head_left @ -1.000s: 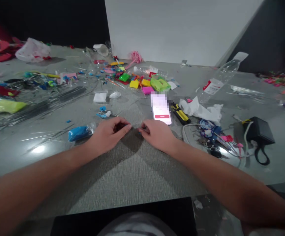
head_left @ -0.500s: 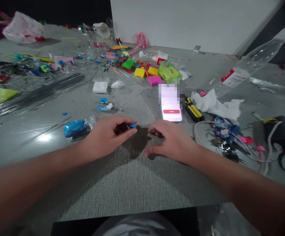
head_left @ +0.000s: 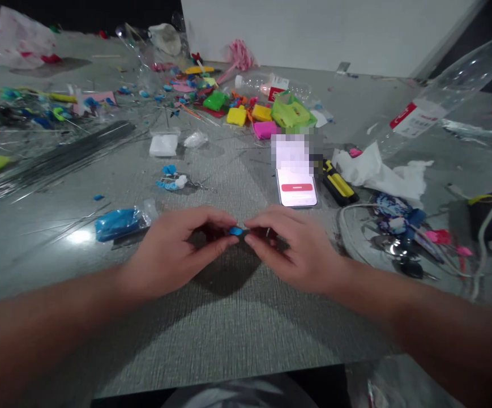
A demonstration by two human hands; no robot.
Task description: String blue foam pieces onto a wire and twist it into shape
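Note:
Between the thumb and fingers of my left hand [head_left: 178, 243] is a small piece of blue modelling clay [head_left: 236, 231], pinched just above the grey table. My right hand [head_left: 296, 243] comes at it from the other side, thumb and forefinger drawn together at the clay's right end. What sits between those right fingertips is dark and too small to make out. A bag of blue clay [head_left: 118, 223] lies left of my left hand. Beyond the hands are small blue and white clay bits with thin wires [head_left: 173, 180].
A lit phone [head_left: 296, 190] and a yellow-black tool [head_left: 337, 182] lie beyond my right hand. Clear plastic bottles [head_left: 453, 90], crumpled tissue [head_left: 381, 170], cables and keys are at right. Coloured clay packs [head_left: 237, 117] stand behind; a wire bundle [head_left: 59, 153] lies at left.
My right hand has moved left, and its spread thumb and forefinger have closed beside the blue clay. The left hand still holds the clay, now slightly lower. The view has shifted a little.

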